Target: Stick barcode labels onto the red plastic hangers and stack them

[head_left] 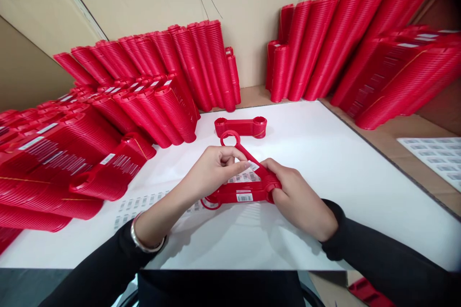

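1. In the near middle, the right hand (pixel 295 193) curls around the red pieces' (pixel 226 194) right end.
2. The left hand (pixel 216 168) pinches a white sticker (pixel 254 166), which could crease if its fingers slip.

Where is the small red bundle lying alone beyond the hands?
In the head view, near the centre: the small red bundle lies on the white tabletop just beyond the left hand, in front of the gap between the tall red stacks.

Black sleeves (pixel 389 254), silvery bangle (pixel 134 236)
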`<state>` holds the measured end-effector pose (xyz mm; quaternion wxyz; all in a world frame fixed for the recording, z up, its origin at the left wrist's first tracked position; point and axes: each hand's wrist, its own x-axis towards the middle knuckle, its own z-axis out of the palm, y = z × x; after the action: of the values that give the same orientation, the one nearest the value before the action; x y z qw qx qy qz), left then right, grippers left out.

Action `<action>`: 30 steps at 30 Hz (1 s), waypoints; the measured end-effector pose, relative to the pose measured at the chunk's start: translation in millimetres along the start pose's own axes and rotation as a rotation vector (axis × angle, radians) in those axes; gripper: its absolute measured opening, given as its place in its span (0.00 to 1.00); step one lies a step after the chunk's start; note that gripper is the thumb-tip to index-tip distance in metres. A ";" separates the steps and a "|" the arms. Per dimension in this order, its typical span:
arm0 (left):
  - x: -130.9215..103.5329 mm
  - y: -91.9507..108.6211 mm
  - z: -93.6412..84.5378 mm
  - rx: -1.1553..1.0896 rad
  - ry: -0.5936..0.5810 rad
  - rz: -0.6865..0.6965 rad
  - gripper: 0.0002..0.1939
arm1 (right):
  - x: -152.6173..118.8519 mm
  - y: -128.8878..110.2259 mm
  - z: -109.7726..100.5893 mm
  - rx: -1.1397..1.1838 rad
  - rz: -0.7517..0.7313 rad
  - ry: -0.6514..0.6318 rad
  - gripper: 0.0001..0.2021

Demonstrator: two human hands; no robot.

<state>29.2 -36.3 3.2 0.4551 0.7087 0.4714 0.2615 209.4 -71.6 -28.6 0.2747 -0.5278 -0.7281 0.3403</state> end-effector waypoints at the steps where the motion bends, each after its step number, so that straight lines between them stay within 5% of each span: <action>1: -0.1 0.2 0.0 0.003 -0.001 -0.002 0.13 | -0.4 -0.3 0.0 0.001 -0.002 0.000 0.15; 12: -2.4 -2.0 4.0 0.196 0.106 0.106 0.13 | -1.2 0.2 0.8 0.046 -0.014 0.001 0.16; 22: 0.5 -12.9 9.0 0.953 0.367 0.653 0.11 | -2.9 -1.1 1.5 0.108 -0.055 -0.004 0.16; 30: 6.7 -14.9 5.8 0.956 0.560 0.626 0.22 | -4.7 -2.1 0.0 0.179 -0.096 -0.011 0.19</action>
<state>30.2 -30.4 -13.1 -0.1501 0.8426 0.4078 0.3181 209.5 -76.5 -27.1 0.3327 -0.4638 -0.7206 0.3936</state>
